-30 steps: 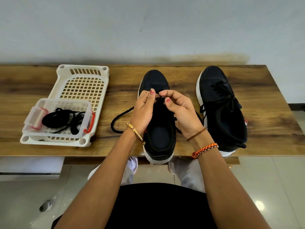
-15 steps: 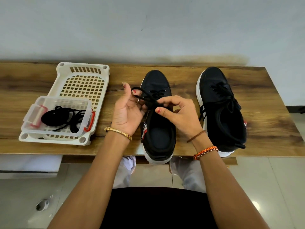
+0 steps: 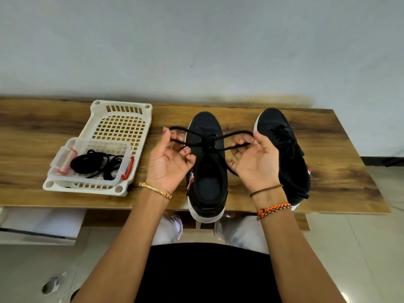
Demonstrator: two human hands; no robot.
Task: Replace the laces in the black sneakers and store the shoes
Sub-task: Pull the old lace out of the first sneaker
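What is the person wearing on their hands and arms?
Both forearms are bare, with no sleeves. The left hand has red-painted nails and a gold bracelet at the wrist. The right hand has a thin brown band and an orange braided bracelet.

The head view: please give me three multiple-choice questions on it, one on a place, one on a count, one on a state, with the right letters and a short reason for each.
1. Where does the clear box stand?
A. in the white tray
B. on the floor
C. on a sneaker

2. How many sneakers are on the table?
A. one
B. two
C. three

3. What do the hands do?
A. rest flat on the table
B. each pull a lace loop
C. lift the tray

Answers:
1 A, the box sits in the tray's near end.
2 B, a middle sneaker and a right sneaker.
3 B, left hand and right hand draw loops of the lace apart.
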